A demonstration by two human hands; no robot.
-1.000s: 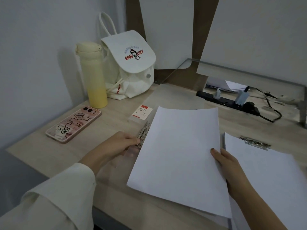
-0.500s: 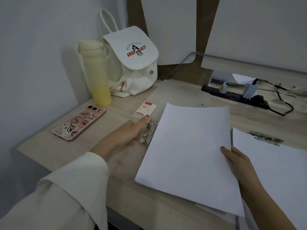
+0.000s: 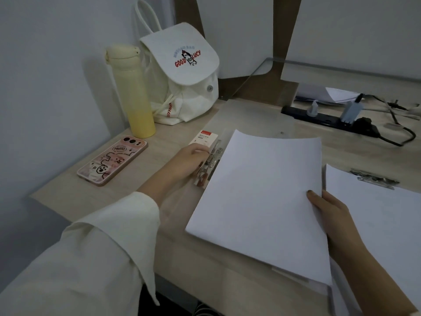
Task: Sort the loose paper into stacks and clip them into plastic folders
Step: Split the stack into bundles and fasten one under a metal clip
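A stack of white paper [image 3: 262,197] lies tilted over an open clear plastic folder [image 3: 255,117] in the middle of the desk. My right hand [image 3: 328,208] grips the stack's right edge, thumb on top. My left hand [image 3: 191,160] rests on the folder's metal clip [image 3: 210,165] at the stack's left edge, fingers curled on its lever. To the right lies a second stack of paper [image 3: 382,224] held under a metal clip [image 3: 373,179].
A pink phone [image 3: 111,160], a yellow bottle [image 3: 134,92] and a white backpack [image 3: 182,74] stand at the left back. A small red-and-white box [image 3: 202,139] lies by the clip. A black power strip [image 3: 330,118] with cables runs along the back right.
My left hand has moved up along the folder's clip toward the small box. The right hand keeps its hold on the paper stack, which stays over the folder.
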